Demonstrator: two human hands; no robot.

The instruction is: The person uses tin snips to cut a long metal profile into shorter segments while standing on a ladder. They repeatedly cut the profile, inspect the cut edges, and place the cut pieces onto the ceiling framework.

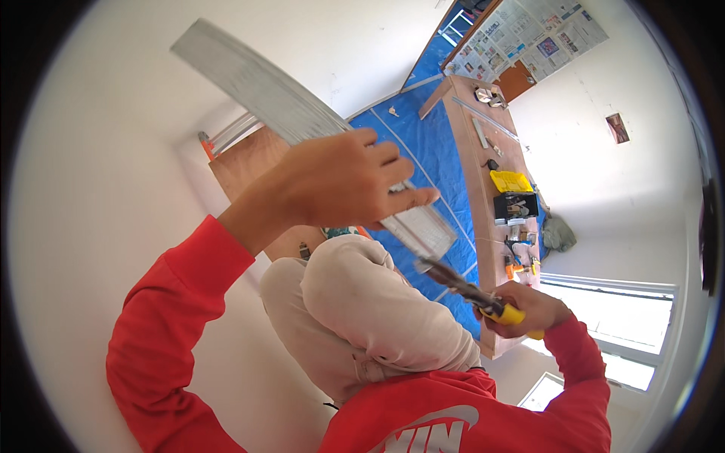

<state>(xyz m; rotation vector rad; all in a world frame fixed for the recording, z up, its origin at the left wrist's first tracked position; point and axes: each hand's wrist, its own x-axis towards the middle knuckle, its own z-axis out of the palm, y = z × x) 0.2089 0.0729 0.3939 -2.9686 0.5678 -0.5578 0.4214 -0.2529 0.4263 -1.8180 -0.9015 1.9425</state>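
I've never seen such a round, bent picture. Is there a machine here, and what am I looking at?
No machine is doing the work: these are a person's bare hands. The picture comes from a wide fisheye camera on that person's head, looking down, so straight edges bend. The left hand holds a long grey strip; the right hand holds a yellow-handled plier-like tool, its tip near the strip's end. I can't tell whether they touch. On the wooden worktop sit a black toolbox, a yellow tray or lid and smaller items.
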